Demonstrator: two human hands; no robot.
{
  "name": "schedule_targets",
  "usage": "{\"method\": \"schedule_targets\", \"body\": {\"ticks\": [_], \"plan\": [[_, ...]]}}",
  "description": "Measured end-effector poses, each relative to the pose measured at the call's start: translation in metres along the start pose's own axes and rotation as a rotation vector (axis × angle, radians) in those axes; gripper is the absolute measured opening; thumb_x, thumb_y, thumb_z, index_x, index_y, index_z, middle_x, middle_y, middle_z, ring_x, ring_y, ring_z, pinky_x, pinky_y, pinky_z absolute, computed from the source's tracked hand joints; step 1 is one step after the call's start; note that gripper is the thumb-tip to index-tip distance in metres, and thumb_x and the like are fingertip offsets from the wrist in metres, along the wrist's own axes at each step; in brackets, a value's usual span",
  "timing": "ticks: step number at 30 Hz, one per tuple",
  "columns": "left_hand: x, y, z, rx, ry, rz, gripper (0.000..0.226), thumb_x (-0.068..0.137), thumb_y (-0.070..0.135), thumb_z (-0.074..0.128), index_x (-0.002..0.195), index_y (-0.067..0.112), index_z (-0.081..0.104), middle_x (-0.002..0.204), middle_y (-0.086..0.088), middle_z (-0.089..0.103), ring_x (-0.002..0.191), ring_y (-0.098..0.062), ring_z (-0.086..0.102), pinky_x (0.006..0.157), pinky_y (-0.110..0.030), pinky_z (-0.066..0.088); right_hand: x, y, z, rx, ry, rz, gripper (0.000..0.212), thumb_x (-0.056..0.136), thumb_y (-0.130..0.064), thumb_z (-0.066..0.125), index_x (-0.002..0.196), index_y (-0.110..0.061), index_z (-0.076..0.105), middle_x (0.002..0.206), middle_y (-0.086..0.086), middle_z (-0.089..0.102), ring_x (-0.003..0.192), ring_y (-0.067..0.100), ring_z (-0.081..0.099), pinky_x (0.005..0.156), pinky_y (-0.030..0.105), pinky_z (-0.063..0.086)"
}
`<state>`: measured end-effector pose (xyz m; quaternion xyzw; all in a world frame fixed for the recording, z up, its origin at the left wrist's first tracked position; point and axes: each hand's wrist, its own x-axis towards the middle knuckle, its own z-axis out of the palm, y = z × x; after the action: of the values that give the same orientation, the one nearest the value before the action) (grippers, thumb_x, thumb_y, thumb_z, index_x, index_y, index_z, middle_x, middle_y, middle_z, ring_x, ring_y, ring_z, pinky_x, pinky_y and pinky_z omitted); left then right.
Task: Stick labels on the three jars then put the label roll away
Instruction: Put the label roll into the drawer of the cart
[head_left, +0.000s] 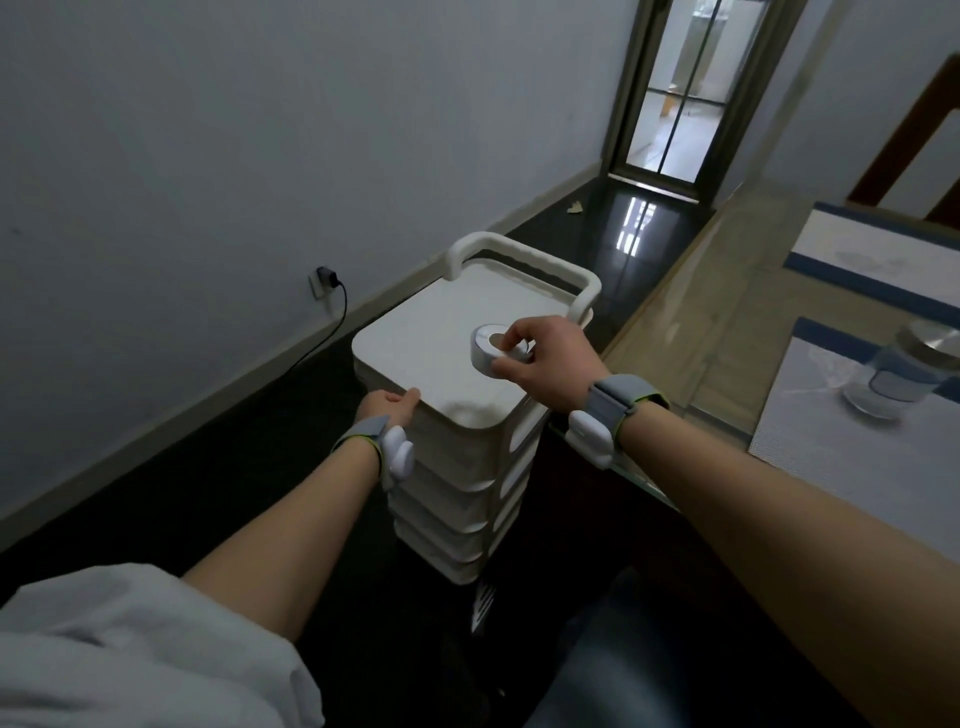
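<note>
- Fingers of the right hand (540, 364) are closed around the label roll (491, 349), which is held at or just above the top of the white drawer cart (415, 338); contact with the top cannot be told.
- The left hand (387, 408) is curled against the cart's near corner; a real grip cannot be confirmed.
- One jar (898, 374) is seen on the placemat (831, 467) of the table (727, 291), well apart from the roll.
- The putting-away step is judged to be in hand.
- If a drawer is pulled one-handed, the cart could be tipped or rolled away.
- If the roll is released near the edge, it could be knocked to the floor.
</note>
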<state>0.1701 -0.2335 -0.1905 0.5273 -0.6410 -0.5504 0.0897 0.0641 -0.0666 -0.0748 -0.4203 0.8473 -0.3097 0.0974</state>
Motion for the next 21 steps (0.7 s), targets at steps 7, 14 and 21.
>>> {"method": "schedule_targets", "body": {"ticks": [7, 14, 21], "plan": [[0.002, -0.009, 0.004, -0.479, -0.059, -0.157, 0.053, 0.084, 0.024, 0.068, 0.126, -0.003, 0.051, 0.126, -0.023, 0.058, 0.112, -0.038, 0.060, 0.092, -0.043, 0.052, 0.003, -0.004, 0.009, 0.002, -0.021, -0.014, 0.026, 0.081, -0.028, 0.070, 0.102, -0.013, 0.069, 0.108, 0.009, 0.066, 0.091, 0.024, 0.060, 0.082, 0.039, 0.054], [0.041, -0.042, 0.002, -0.417, -0.057, -0.183, 0.110, 0.051, 0.058, 0.083, 0.139, 0.015, 0.033, 0.127, -0.019, 0.059, 0.107, -0.035, 0.064, 0.091, -0.050, 0.053, 0.006, -0.010, 0.017, -0.002, -0.047, -0.014, 0.026, 0.081, -0.026, 0.068, 0.104, -0.013, 0.068, 0.114, 0.010, 0.065, 0.095, 0.025, 0.061, 0.084, 0.040, 0.054], [0.053, -0.066, -0.005, -0.254, -0.007, -0.256, 0.135, 0.019, 0.076, 0.073, 0.137, 0.023, 0.036, 0.129, -0.018, 0.056, 0.111, -0.037, 0.059, 0.099, -0.051, 0.046, 0.009, -0.021, 0.028, 0.004, -0.067, -0.043, 0.026, 0.083, -0.025, 0.066, 0.105, -0.012, 0.067, 0.113, 0.011, 0.065, 0.090, 0.021, 0.057, 0.072, 0.030, 0.044]]}}
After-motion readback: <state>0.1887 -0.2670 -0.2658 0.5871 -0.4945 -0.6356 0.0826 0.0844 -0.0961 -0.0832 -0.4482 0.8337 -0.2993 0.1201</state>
